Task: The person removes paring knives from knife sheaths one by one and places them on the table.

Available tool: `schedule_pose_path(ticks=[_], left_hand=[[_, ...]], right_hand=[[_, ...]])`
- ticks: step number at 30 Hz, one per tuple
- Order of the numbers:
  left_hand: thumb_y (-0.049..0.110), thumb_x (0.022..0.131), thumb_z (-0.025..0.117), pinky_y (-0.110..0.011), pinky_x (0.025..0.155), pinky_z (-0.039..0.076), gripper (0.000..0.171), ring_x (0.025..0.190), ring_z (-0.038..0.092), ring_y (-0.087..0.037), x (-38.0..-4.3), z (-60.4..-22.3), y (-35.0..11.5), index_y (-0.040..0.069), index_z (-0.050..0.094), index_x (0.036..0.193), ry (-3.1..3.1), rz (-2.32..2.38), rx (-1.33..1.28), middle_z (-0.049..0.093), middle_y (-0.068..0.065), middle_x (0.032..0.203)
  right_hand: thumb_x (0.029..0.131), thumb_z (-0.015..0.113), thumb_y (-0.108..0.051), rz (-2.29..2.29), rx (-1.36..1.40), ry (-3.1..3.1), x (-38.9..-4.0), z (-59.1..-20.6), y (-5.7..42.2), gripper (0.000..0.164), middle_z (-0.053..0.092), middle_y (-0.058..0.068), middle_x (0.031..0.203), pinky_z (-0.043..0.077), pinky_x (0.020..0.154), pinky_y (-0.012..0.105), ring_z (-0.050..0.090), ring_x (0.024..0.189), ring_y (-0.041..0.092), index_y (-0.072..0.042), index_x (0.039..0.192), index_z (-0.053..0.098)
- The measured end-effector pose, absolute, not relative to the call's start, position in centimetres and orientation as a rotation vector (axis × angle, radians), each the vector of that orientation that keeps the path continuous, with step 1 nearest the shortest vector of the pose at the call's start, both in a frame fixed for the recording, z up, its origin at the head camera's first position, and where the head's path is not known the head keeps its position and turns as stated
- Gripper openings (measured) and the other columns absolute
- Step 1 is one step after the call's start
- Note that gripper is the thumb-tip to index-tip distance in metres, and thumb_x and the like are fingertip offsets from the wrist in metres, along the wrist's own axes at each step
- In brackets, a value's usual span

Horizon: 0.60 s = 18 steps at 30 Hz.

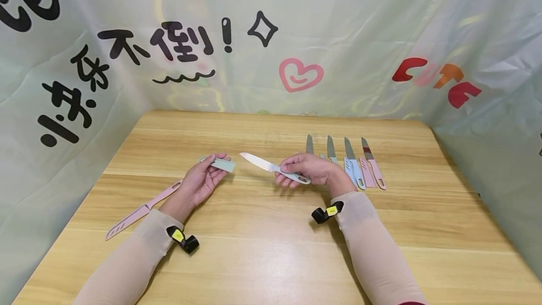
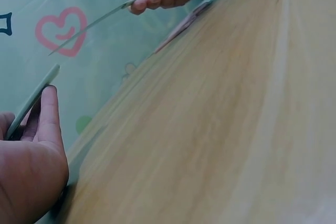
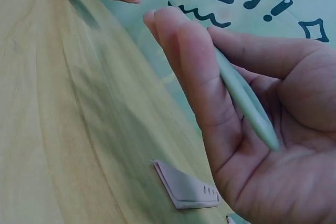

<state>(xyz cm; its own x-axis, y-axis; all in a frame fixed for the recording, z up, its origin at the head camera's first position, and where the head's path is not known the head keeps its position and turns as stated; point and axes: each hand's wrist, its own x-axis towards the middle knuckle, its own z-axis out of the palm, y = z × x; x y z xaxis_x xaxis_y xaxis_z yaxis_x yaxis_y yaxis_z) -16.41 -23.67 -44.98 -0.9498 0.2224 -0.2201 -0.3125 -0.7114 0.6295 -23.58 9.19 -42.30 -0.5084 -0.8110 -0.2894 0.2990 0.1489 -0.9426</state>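
Note:
My left hand [image 1: 199, 183] holds a pale green knife sheath [image 1: 224, 164] between thumb and fingers, above the table. The sheath's end points right, toward the tip of a bare knife [image 1: 257, 161]. That knife's pale green handle [image 3: 247, 100] is pinched between the thumb and fingers of my right hand [image 1: 311, 167], its blade pointing left. A gap separates blade and sheath, also visible in the left wrist view. Left of my left hand, a pink knife [image 1: 131, 219] lies with its blade covered by a pink sheath.
Behind and beside my right hand lie several bare knives in a row, among them a blue-handled knife [image 1: 360, 175] and a pink-handled knife [image 1: 376, 172], with a pink sheath [image 1: 367, 173] and a blue sheath [image 1: 349, 167]. A printed curtain [image 1: 355, 36] surrounds the wooden table [image 1: 271, 258].

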Motion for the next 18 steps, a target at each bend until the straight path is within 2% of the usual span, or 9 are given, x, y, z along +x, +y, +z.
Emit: schedule_pose_path(ticks=[13, 18], left_hand=[[0.020, 0.105, 0.047, -0.029, 0.092, 0.053, 0.024, 0.102, 0.068, -0.020, -16.4, -44.6, -23.4, 0.003, 0.063, 0.104, 1.083, 2.660, -0.209, 0.071, -0.014, 0.106], [0.023, 0.105, 0.046, -0.030, 0.092, 0.054, 0.025, 0.101, 0.069, -0.022, -16.4, -44.5, -23.3, 0.003, 0.062, 0.106, 1.157, 2.628, -0.203, 0.071, -0.014, 0.107]], right_hand=[[0.103, 0.051, -0.012, -1.650, -0.406, 1.553, -23.6, -41.5, 9.2, 0.029, 0.069, 0.018, 0.107, 0.060, 0.074, 0.025, 0.069, 0.090, 0.019, 0.009, 0.121, 0.058], [0.103, 0.052, -0.015, -1.683, -0.396, 1.559, -23.6, -41.2, 9.2, 0.038, 0.069, 0.019, 0.108, 0.060, 0.074, 0.025, 0.068, 0.089, 0.019, 0.014, 0.127, 0.052]])
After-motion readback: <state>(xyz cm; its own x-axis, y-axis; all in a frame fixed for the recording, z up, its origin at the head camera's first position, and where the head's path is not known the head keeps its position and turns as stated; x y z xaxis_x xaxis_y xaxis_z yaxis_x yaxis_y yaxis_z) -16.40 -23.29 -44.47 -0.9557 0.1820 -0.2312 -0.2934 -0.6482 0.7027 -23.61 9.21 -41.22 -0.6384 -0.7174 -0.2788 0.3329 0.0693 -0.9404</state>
